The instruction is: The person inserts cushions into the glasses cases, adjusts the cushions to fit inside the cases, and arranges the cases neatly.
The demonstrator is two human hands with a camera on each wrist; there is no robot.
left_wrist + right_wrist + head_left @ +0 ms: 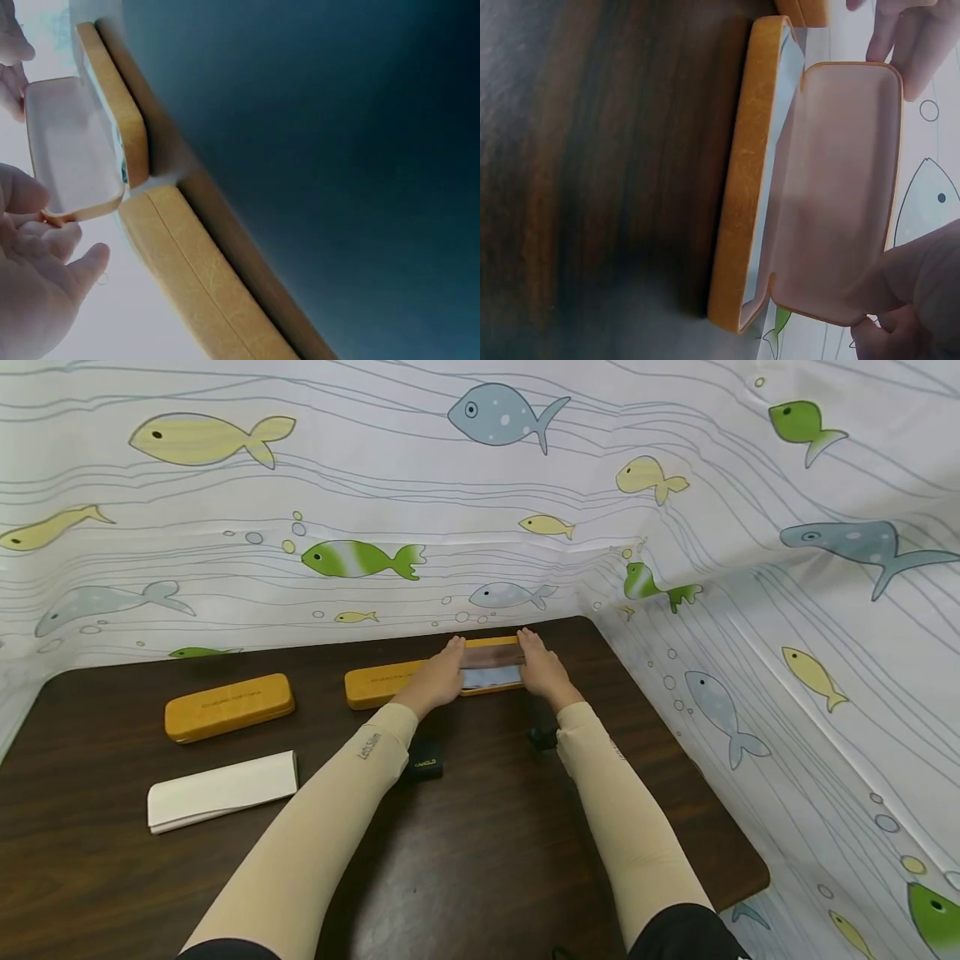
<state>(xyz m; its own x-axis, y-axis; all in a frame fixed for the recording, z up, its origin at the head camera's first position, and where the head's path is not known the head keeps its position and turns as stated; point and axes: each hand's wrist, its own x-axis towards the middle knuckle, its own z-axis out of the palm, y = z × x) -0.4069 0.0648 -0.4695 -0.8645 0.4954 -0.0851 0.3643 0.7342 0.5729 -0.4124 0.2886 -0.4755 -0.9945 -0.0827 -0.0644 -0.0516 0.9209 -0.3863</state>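
Note:
At the back of the table lies an opened tan glasses case, its lid raised and showing a pale pinkish lining. A light blue cloth sits in the base. My left hand pinches one end of the lid between thumb and fingers, as the left wrist view shows. At the opposite end, my right hand grips the lid's corner, thumb on the lining and fingers behind. A second tan glasses case, shut, lies just left of the opened one, partly behind my left hand in the head view.
Farther left on the dark wooden table lie another shut tan case and a folded white cloth. A curtain printed with fish hangs along the back and right edges.

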